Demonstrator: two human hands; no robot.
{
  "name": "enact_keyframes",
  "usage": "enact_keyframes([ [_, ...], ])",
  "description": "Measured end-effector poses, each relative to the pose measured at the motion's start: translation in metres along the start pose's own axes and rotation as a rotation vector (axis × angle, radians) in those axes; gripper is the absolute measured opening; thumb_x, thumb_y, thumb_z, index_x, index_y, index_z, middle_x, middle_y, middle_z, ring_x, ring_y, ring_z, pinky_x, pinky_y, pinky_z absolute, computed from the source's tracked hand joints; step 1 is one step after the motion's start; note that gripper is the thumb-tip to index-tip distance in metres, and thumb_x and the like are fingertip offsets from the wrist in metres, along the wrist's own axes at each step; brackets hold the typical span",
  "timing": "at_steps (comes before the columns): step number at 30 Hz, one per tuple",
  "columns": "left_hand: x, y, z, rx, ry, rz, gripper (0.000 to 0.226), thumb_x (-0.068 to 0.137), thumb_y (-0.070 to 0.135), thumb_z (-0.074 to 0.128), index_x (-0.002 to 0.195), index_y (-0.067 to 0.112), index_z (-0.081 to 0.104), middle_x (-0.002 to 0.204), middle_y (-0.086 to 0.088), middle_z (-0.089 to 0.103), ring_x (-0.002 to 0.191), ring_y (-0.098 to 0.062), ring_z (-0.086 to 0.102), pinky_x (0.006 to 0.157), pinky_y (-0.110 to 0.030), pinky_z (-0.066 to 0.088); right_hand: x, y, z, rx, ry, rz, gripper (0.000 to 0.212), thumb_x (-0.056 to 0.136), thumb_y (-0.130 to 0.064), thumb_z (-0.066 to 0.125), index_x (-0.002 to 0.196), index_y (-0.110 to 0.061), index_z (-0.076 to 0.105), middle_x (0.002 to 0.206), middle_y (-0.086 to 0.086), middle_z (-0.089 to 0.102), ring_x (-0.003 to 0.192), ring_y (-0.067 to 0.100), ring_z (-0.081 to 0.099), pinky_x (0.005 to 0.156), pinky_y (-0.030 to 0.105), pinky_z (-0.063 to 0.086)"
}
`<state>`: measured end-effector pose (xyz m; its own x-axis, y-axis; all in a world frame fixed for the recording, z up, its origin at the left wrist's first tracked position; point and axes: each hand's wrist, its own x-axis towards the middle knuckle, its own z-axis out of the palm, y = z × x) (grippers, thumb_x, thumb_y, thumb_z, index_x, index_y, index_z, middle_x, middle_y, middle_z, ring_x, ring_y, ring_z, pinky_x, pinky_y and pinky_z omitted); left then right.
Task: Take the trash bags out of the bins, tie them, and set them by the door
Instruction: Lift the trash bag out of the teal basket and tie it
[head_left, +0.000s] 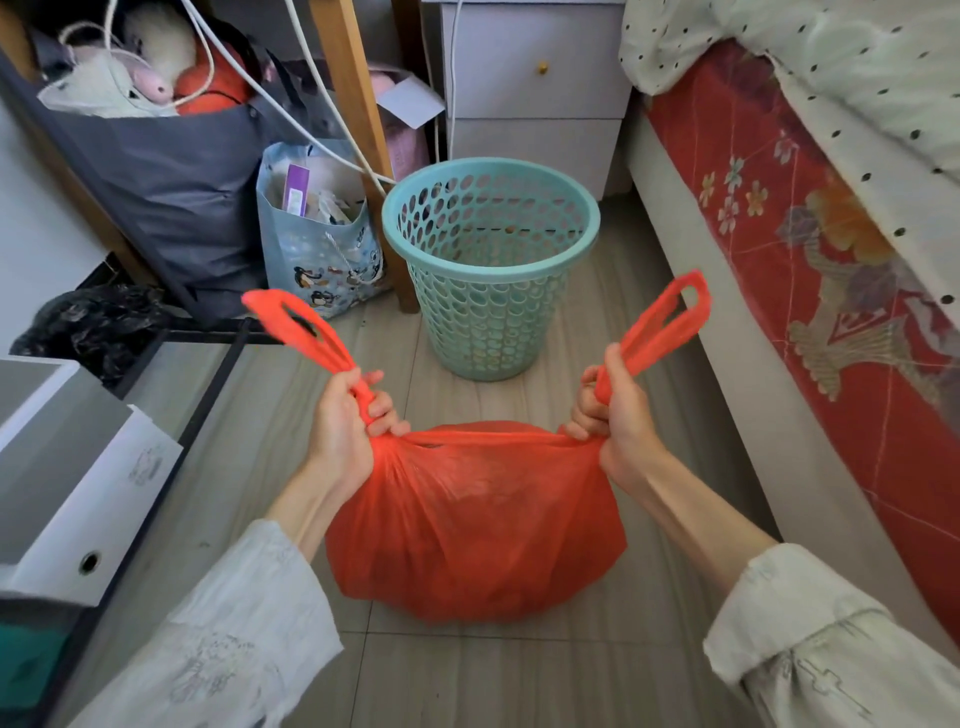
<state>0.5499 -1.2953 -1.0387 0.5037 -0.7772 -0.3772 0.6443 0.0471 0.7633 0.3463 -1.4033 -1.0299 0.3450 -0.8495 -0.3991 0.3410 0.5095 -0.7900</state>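
Note:
A full red trash bag (475, 525) sits on the tiled floor in front of me. My left hand (348, 421) grips the bag's left handle, whose loop sticks up to the left. My right hand (618, 415) grips the right handle, its loop pointing up to the right. The two handles are pulled apart, and the bag's mouth is stretched taut between my fists. Behind the bag stands a teal perforated bin (491, 265), upright, with no bag in it.
A bed with a red patterned side (810, 291) runs along the right. A white nightstand (535, 88) stands behind the bin. At left are a penguin-print bag (317, 249), a grey laundry bag (171, 192), a black plastic bag (93, 322) and a white box (67, 467).

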Motion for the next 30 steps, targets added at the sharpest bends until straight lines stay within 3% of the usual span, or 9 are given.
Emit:
enact_keyframes([
  [3, 0.003, -0.005, -0.002, 0.043, -0.014, -0.007, 0.019, 0.092, 0.018, 0.031, 0.097, 0.013, 0.048, 0.048, 0.006, 0.033, 0.035, -0.006, 0.027, 0.040, -0.015, 0.031, 0.000, 0.002, 0.000, -0.089, -0.037, 0.028, 0.017, 0.094, -0.017, 0.040, 0.078, -0.017, 0.045, 0.039, -0.009, 0.026, 0.027, 0.002, 0.020, 0.034, 0.012, 0.019],
  [5, 0.004, -0.009, -0.005, 0.149, -0.010, 0.042, 0.022, 0.097, 0.017, 0.031, 0.103, 0.009, 0.051, 0.048, 0.008, 0.034, 0.034, -0.002, 0.028, 0.035, -0.012, 0.025, -0.001, 0.006, 0.002, -0.134, -0.059, 0.027, 0.020, 0.096, -0.010, 0.033, 0.084, -0.013, 0.049, 0.050, -0.004, 0.027, 0.029, 0.001, 0.024, 0.034, 0.013, 0.019],
  [9, 0.000, -0.012, -0.005, 0.244, -0.023, 0.131, 0.031, 0.099, 0.022, 0.028, 0.078, 0.012, 0.049, 0.059, -0.001, 0.031, 0.035, -0.002, 0.030, 0.034, -0.013, 0.028, -0.003, 0.009, 0.004, -0.171, -0.083, 0.012, 0.032, 0.101, -0.021, 0.026, 0.076, -0.012, 0.044, 0.039, -0.007, 0.034, 0.029, 0.005, 0.034, 0.033, 0.012, 0.026],
  [13, -0.005, -0.012, 0.000, 0.229, -0.052, 0.130, 0.034, 0.099, 0.034, 0.025, 0.074, 0.018, 0.041, 0.039, 0.008, 0.032, 0.031, -0.008, 0.028, 0.054, -0.034, 0.057, -0.007, 0.008, 0.003, -0.330, -0.123, -0.005, 0.034, 0.102, -0.027, 0.022, 0.074, -0.016, 0.036, 0.033, -0.008, 0.031, 0.024, 0.009, 0.033, 0.034, 0.012, 0.029],
  [15, -0.010, -0.015, 0.004, 0.382, -0.071, 0.166, 0.033, 0.098, 0.036, 0.024, 0.076, 0.020, 0.042, 0.040, 0.011, 0.026, 0.030, -0.005, 0.021, 0.042, -0.028, 0.052, -0.010, 0.011, 0.008, -0.391, -0.129, 0.015, 0.033, 0.102, -0.025, 0.023, 0.073, -0.017, 0.036, 0.031, -0.010, 0.026, 0.022, 0.003, 0.021, 0.033, 0.006, 0.019],
  [19, -0.014, -0.021, 0.015, 0.511, -0.072, 0.169, 0.030, 0.098, 0.037, 0.025, 0.078, 0.021, 0.040, 0.040, 0.011, 0.025, 0.030, -0.001, 0.016, 0.033, -0.010, 0.017, -0.010, 0.015, 0.018, -0.477, -0.126, 0.086, 0.027, 0.099, -0.022, 0.029, 0.075, -0.018, 0.039, 0.029, -0.010, 0.023, 0.021, 0.000, 0.015, 0.033, 0.003, 0.013],
  [23, -0.018, -0.025, 0.022, 0.613, -0.113, 0.143, 0.030, 0.098, 0.035, 0.024, 0.078, 0.019, 0.040, 0.036, 0.010, 0.027, 0.028, 0.000, 0.017, 0.033, -0.008, 0.015, -0.008, 0.013, 0.019, -0.528, -0.125, 0.203, 0.027, 0.099, -0.026, 0.024, 0.081, -0.018, 0.042, 0.041, -0.007, 0.025, 0.022, -0.001, 0.015, 0.029, 0.005, 0.012],
  [26, -0.018, -0.028, 0.022, 0.820, -0.192, 0.194, 0.036, 0.098, 0.030, 0.028, 0.068, 0.017, 0.043, 0.032, 0.009, 0.026, 0.026, -0.002, 0.019, 0.032, -0.011, 0.016, -0.008, 0.017, 0.016, -0.584, -0.109, 0.186, 0.029, 0.101, -0.020, 0.023, 0.090, -0.009, 0.048, 0.032, -0.011, 0.026, 0.021, -0.001, 0.016, 0.029, 0.005, 0.013],
  [30, -0.016, -0.027, 0.024, 0.980, -0.230, 0.217, 0.040, 0.097, 0.032, 0.033, 0.060, 0.019, 0.040, 0.028, 0.005, 0.027, 0.026, -0.003, 0.022, 0.032, -0.012, 0.018, -0.010, 0.018, 0.014, -0.714, -0.115, 0.193, 0.022, 0.097, -0.011, 0.029, 0.083, -0.012, 0.046, 0.036, -0.007, 0.027, 0.020, 0.000, 0.017, 0.030, 0.005, 0.013],
])
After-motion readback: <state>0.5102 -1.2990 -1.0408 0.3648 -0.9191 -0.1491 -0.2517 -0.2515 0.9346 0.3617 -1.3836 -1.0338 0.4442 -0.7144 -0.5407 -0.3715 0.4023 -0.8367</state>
